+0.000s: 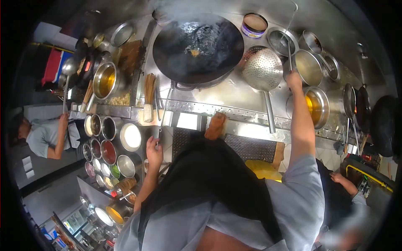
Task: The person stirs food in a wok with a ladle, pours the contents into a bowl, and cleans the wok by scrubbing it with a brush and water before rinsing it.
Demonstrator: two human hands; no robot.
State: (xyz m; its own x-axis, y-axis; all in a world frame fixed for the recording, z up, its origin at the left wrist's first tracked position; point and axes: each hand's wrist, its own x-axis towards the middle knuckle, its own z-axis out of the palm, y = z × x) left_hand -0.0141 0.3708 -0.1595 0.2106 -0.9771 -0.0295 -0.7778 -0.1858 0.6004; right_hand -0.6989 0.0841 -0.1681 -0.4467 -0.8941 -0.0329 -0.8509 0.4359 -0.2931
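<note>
My right hand [295, 81] is closed round the handle of a metal ladle [289, 52], which reaches up toward a steel bowl at the back. My left hand [154, 152], fingers curled, is at the lower end of a thin metal handle [165, 106] that runs up to the wok's left side. Smoke rises from the large black wok [167, 62], which has a shiny liquid and a small tan lump inside. Between the wok and my right arm lies a perforated strainer [263, 69], its handle pointing toward me.
A bamboo brush [149, 90] stands left of the wok. Pots of ingredients [130, 137] fill the left side. A pot of yellow oil [322, 108] is right of my forearm. A folded brown cloth [216, 126] hangs at the stove edge. Co-workers are at far left [46, 138] and lower right [345, 184].
</note>
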